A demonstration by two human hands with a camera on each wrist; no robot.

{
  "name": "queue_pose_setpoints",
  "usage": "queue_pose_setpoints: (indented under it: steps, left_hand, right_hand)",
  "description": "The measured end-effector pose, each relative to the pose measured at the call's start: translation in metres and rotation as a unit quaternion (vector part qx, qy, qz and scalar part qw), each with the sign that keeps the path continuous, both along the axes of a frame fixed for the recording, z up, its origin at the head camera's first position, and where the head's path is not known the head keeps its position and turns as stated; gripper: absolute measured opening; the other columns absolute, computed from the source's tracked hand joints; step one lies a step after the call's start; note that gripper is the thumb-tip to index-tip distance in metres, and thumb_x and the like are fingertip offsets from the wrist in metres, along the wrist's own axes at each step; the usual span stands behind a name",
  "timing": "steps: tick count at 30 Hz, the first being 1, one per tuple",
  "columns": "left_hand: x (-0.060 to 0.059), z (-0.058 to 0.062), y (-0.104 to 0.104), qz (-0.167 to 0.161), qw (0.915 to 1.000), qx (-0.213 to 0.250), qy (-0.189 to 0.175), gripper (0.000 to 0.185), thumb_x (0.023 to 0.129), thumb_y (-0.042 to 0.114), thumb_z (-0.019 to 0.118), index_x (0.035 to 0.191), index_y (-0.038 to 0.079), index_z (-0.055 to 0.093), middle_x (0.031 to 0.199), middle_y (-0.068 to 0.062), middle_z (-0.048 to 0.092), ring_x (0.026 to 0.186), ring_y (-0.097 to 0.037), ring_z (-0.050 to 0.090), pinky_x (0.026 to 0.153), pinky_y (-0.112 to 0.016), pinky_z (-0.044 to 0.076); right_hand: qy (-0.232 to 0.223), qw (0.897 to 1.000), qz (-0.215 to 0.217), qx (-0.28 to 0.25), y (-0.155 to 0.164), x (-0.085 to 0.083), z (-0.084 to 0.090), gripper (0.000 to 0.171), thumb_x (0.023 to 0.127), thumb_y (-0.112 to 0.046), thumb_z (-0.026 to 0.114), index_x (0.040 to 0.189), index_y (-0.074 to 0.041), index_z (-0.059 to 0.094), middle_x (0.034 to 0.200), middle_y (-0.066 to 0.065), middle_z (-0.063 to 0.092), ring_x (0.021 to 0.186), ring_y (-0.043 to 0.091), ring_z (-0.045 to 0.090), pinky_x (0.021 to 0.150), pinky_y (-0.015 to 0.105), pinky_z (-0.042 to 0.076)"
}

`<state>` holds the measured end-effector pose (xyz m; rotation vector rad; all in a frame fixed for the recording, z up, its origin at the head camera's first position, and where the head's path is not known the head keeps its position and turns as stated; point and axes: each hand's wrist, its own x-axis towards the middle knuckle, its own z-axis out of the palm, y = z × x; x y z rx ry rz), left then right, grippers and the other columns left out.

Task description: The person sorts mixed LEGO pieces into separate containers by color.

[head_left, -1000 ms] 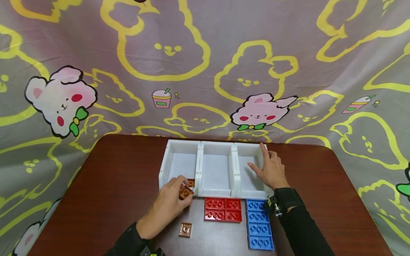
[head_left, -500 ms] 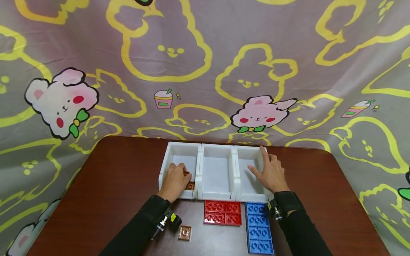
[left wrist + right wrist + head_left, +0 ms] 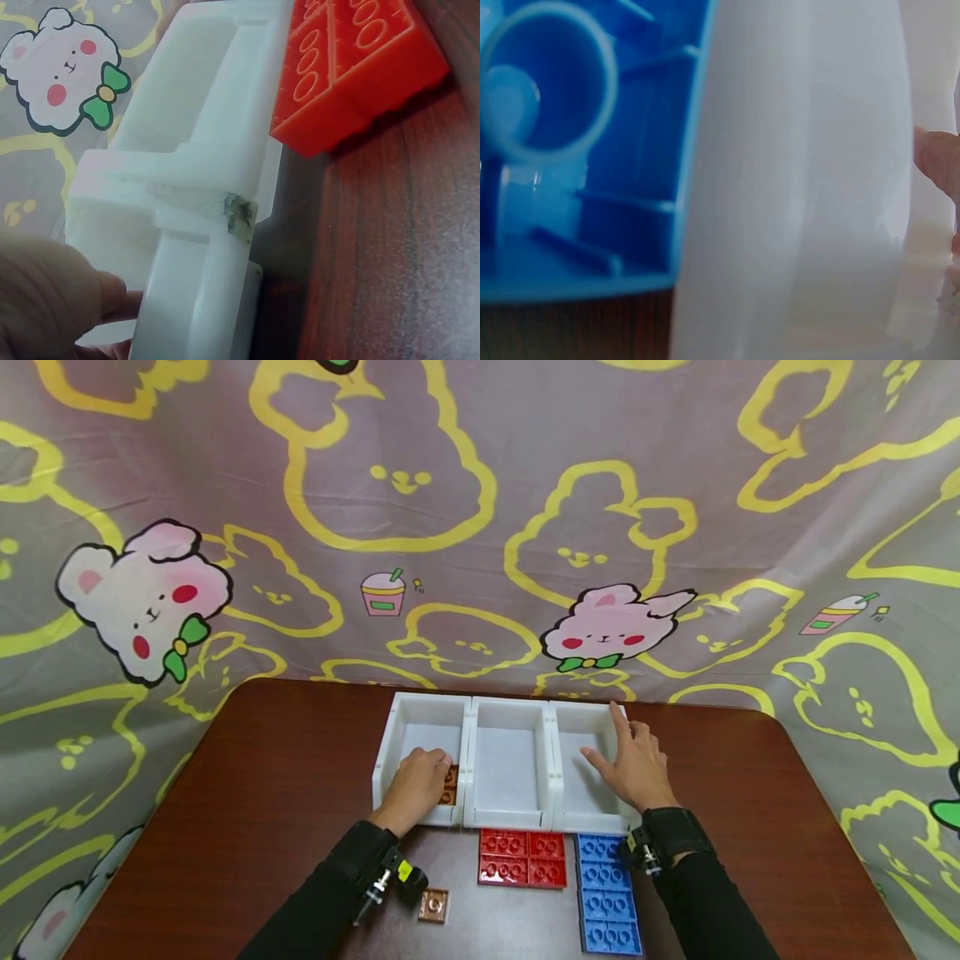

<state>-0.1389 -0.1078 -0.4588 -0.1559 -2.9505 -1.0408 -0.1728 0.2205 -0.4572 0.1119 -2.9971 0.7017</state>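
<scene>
Brown plastic catches the eye first: a small stack of brown building plates lies in the left bin of three white bins joined in a row, at the near right corner of that compartment. The left hand reaches over the bin's front wall with its fingers bent down around the plates; whether they pinch the stack or only rest on it I cannot tell, since the knuckles hide the tips. The right hand lies at three o'clock from it, fingers straight and spread, flat on the right bin, steadying the row.

One more brown plate sits loose on the dark wooden table at six o'clock from the left hand. Red plates lie just before the middle bin, and blue plates before the right one.

By my judgement these plates are light, rigid and smooth-sided, thin enough to slip from a careless pinch; the short edges, thumb against forefinger, look the surest place to take one.
</scene>
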Motion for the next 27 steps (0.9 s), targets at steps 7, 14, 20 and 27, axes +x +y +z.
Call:
queue_pose_setpoints:
  steps: [7,14,20,27]
  left_hand:
    - [0.014,0.011,-0.004,0.025,0.9994,0.023,0.011,0.024,0.099,0.013,0.055,0.115,-0.001,0.067,0.089,-0.012,0.058,0.081,-0.027,0.057,0.067,-0.040,0.048]
    - [0.055,0.032,-0.013,-0.043,0.9975,0.028,0.049,0.003,0.091,0.008,0.066,0.093,0.009,0.069,0.079,0.000,0.053,0.070,-0.012,0.049,0.059,-0.030,0.041]
    - [0.095,0.033,-0.033,-0.263,0.9647,-0.018,-0.010,0.017,0.091,0.032,0.070,0.077,0.023,0.071,0.106,0.000,0.061,0.094,-0.013,0.057,0.076,-0.031,0.050]
    - [0.119,0.018,-0.044,-0.375,0.9207,-0.108,0.011,0.020,0.087,0.039,0.073,0.097,0.023,0.078,0.123,-0.001,0.058,0.110,-0.019,0.056,0.090,-0.038,0.048]
  right_hand:
    - [-0.004,1.000,-0.001,0.000,0.000,0.002,0.000,0.091,0.089,-0.045,0.068,0.157,-0.013,0.015,0.138,0.035,0.033,0.124,0.053,0.035,0.098,0.073,0.025]
    - [-0.001,1.000,0.002,0.000,0.001,0.000,0.000,0.091,0.089,-0.046,0.067,0.157,-0.013,0.015,0.137,0.035,0.034,0.123,0.053,0.036,0.097,0.072,0.027]
    - [0.001,1.000,0.002,0.005,0.000,-0.002,0.000,0.092,0.089,-0.047,0.067,0.157,-0.014,0.014,0.137,0.035,0.034,0.123,0.053,0.035,0.096,0.073,0.026]
    - [0.010,1.000,0.003,0.005,0.000,-0.001,-0.002,0.091,0.089,-0.045,0.068,0.156,-0.014,0.016,0.137,0.036,0.035,0.123,0.054,0.036,0.095,0.074,0.026]
